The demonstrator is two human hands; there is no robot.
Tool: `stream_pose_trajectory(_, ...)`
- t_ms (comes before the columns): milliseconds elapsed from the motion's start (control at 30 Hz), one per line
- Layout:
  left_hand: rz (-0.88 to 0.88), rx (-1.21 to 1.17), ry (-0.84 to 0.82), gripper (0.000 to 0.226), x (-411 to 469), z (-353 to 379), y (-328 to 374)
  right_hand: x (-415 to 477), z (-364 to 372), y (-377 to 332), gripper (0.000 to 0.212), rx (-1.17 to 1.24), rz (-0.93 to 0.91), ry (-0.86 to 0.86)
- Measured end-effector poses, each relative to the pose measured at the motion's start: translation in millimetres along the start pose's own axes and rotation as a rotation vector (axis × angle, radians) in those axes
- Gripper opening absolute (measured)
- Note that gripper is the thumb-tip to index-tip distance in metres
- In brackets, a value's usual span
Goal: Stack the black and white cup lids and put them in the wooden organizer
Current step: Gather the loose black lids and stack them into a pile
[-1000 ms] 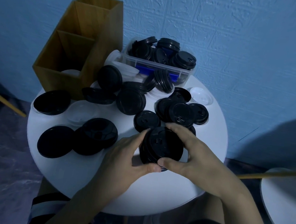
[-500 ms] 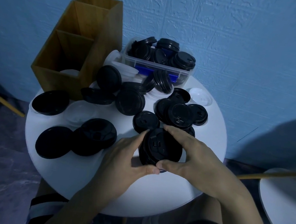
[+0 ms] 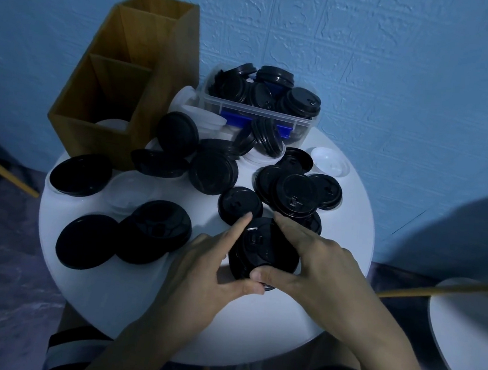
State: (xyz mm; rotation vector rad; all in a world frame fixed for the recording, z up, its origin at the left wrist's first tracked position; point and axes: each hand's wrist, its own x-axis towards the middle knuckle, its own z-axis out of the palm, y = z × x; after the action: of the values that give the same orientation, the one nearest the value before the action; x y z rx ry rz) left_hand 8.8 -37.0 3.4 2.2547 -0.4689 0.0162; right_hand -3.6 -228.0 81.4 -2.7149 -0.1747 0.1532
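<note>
I hold a short stack of black lids (image 3: 266,249) between both hands, just above the round white table (image 3: 135,308). The stack is well in front of the wooden organizer (image 3: 121,83) and to its right, near the table's front edge. My left hand (image 3: 206,258) pinches it from the organizer's side, with the forefinger stretched along the far rim and the thumb at the near rim. My right hand (image 3: 318,266) clasps it from the side away from the organizer, fingers curled over the far edge and the thumb pressing the near rim beside my left thumb. The top lid faces up and tilts slightly toward me.

The organizer stands at the table's back left, against the blue wall. Something pale, a white lid (image 3: 113,123) as far as I can tell, lies in the bottom of its front compartment. I cannot see the floor of the taller back compartment.

Right of the organizer sits a clear plastic box (image 3: 261,112) heaped with black lids. Between the organizer and my stack, loose black lids (image 3: 212,173) lie scattered, some overlapping, and one single black lid (image 3: 239,203) lies just beyond my left forefinger. In front of the organizer, large black lids (image 3: 87,241) and translucent lids (image 3: 131,192) lie flat on the table.
</note>
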Motion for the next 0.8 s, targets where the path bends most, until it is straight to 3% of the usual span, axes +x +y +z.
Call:
stream_pose_trajectory(133,0.015,0.004,-0.021,0.101,0.8,-2.4,1.7,-2.5,4.9,2.0,0.089,0.018,-0.002,0.022)
stream_pose_trajectory(300,0.005,-0.054,-0.066,0.096,2.1,-4.6,-7.1,-4.4,14.8,11.2,0.082,0.343,0.008,0.040)
stream_pose_trajectory(400,0.011,-0.159,-0.141,0.082,4.4,-12.7,-5.0,-6.7,25.5,19.0,0.080,0.497,0.008,0.095)
stream_pose_trajectory(500,-0.025,-0.190,-0.131,0.065,3.5,-15.1,-8.8,-7.3,32.3,22.5,0.089,0.531,-0.008,0.113)
stream_pose_trajectory(800,0.034,-0.079,-0.098,0.055,-1.3,-6.6,-12.4,-6.9,40.0,26.5,0.079,0.525,-0.001,0.161)
